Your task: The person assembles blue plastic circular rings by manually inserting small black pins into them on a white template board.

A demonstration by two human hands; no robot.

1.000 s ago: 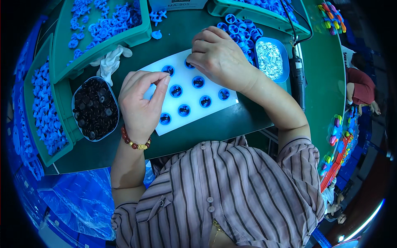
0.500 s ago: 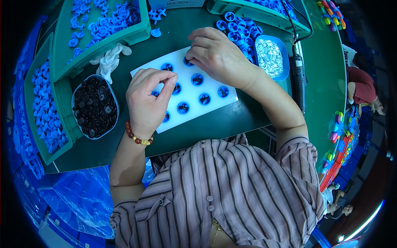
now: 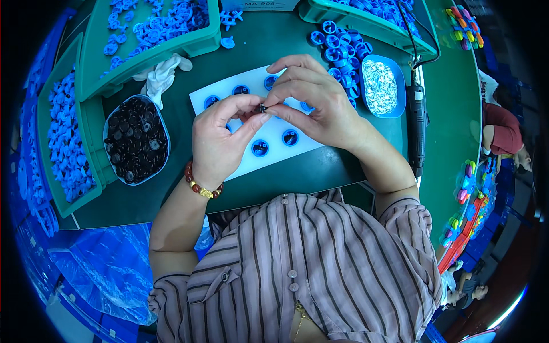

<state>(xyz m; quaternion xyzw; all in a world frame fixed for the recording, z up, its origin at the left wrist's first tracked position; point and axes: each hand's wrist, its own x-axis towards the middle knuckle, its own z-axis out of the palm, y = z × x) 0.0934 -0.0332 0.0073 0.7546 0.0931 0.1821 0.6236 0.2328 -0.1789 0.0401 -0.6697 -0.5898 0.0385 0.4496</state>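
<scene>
Both hands have lifted off the white board (image 3: pixel 269 160) and met above it: the left hand (image 3: pixel 220 137) and right hand (image 3: pixel 317 103) now pinch 1 small black part (image 3: pixel 262 108) between their fingertips. It hangs over the board's blue cups (image 3: pixel 260 148), apparently ready to be seated there, the dish of black parts (image 3: pixel 136 140) lying left

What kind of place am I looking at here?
Most likely a small-parts assembly bench in a factory: green bins heaped with blue plastic parts, a dish of black parts, and a white jig holding blue caps.
</scene>
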